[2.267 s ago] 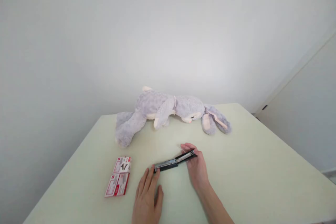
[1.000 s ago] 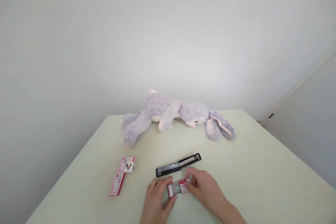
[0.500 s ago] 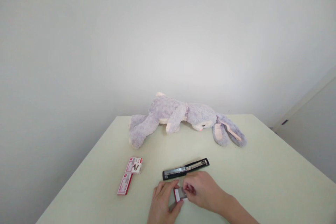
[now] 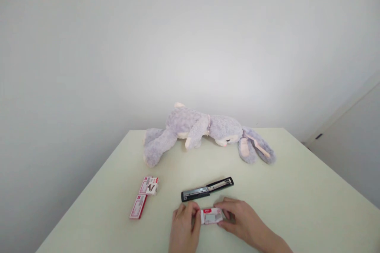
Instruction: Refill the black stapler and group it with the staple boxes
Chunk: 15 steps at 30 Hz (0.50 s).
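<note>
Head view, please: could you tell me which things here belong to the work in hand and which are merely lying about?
In hand:
- small staple box, gripped between left hand and right hand
- opened black stapler, lying just beyond the hands

Lying about:
- two more red-and-white boxes to the left
- grey plush rabbit at the far edge of the table
</note>
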### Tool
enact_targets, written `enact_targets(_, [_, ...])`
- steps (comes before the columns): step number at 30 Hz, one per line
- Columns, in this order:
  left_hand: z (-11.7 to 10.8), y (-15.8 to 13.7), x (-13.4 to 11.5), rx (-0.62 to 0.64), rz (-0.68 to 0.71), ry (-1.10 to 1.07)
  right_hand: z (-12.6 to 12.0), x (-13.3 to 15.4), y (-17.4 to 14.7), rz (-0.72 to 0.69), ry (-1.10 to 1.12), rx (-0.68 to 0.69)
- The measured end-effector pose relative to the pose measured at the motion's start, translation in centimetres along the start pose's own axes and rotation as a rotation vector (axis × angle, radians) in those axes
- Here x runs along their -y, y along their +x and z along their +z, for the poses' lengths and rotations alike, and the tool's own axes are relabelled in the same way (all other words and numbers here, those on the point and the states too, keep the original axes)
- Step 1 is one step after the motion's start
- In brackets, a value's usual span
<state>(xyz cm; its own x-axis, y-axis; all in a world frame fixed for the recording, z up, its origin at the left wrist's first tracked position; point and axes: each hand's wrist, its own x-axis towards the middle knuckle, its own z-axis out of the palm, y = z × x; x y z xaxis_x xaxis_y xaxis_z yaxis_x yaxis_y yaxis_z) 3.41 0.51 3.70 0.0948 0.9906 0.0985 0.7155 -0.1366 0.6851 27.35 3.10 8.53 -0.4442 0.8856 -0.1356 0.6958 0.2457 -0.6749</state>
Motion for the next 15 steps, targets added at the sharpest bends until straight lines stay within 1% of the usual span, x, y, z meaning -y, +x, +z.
enact_targets(3, [-0.1, 0.1, -0.2, 0.001, -0.022, -0.061, 0.2, 0.5, 0.7, -0.005, -0.033, 0.001])
enact_targets(6, [-0.4, 0.2, 0.0, 0.043, -0.027, -0.121, 0.2, 0.7, 1.0, -0.011, -0.06, 0.001])
enact_targets(11, [-0.6, 0.3, -0.5, 0.064, -0.055, -0.063, 0.4, 0.8, 1.1, -0.027, 0.008, 0.025])
enact_targets(15, [-0.6, 0.0, -1.0, 0.073, -0.028, -0.125, 0.4, 1.1, 0.7, -0.019, 0.002, 0.018])
